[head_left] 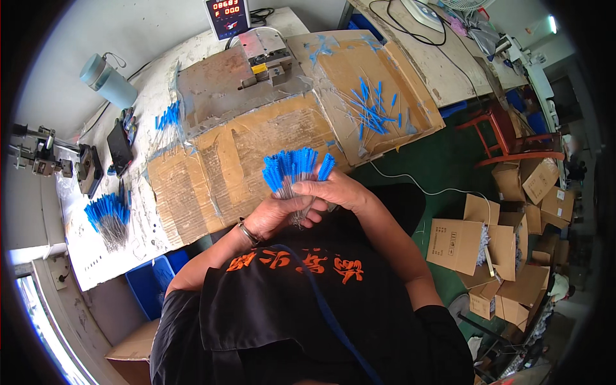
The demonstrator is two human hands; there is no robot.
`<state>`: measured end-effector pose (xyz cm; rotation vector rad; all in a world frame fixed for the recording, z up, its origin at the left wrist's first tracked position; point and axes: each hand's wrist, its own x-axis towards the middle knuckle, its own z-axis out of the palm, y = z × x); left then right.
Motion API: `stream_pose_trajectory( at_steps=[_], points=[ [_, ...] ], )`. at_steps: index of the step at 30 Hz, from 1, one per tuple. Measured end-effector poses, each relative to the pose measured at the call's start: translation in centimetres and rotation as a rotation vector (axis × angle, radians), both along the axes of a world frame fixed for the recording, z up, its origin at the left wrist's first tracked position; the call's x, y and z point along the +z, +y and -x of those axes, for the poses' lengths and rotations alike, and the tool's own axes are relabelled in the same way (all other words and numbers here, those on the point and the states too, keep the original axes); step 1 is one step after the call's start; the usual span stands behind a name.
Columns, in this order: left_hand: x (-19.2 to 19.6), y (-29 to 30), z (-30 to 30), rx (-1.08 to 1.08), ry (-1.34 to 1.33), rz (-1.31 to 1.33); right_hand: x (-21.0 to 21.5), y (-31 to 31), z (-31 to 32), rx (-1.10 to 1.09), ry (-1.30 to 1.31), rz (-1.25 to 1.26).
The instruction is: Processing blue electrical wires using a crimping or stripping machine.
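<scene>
Upright in front of my body is a thick bundle of thin metal wires with blue tips (pixel 290 168), the tips pointing up and away from me. My left hand (pixel 277 215) is closed round the wires low down. Over the bundle's right side closes my right hand (pixel 339 191), its thumb across the wires. A few blue-tipped wires (pixel 326 167) stand slightly apart at the right hand's fingers. More lie scattered on the cardboard (pixel 375 109) at the right. Two other groups rest on the left: one bundle (pixel 108 215) near, one smaller pile (pixel 168 117) farther back.
Cardboard sheets (pixel 269 131) cover the table. A small metal fixture (pixel 273 67) and a counter with red digits (pixel 228 18) stand at the back. At left are a light-blue bottle (pixel 109 80) and a clamp device (pixel 48 154). Open cartons (pixel 459 247) and a red chair (pixel 507 138) stand right.
</scene>
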<state>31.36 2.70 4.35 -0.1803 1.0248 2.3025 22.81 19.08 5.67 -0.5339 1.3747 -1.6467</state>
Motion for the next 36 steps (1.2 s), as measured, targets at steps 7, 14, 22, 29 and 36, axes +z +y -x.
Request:
stream_pose_trajectory(
  at_steps=[7, 14, 22, 29, 36],
  points=[
    [-0.5, -1.5, -1.4, 0.087, -0.042, 0.01, -0.1, -1.8, -0.6, -0.071, 0.028, 0.059],
    [-0.9, -2.2, -2.3, 0.215, -0.075, 0.051, -0.5, -3.1, -1.5, -0.188, 0.01, -0.108],
    [-1.2, -1.8, -2.3, 0.32, -0.095, 0.071, -0.5, -3.5, -1.7, -0.171, -0.079, -0.124],
    [-1.0, -1.9, -2.4, 0.358, -0.063, 0.039, -0.4, -3.2, -1.6, -0.166, -0.041, -0.206],
    [-1.1, -1.7, -2.5, 0.37, -0.056, 0.1, -1.3, -2.9, -1.5, -0.149, -0.098, -0.145]
  ],
)
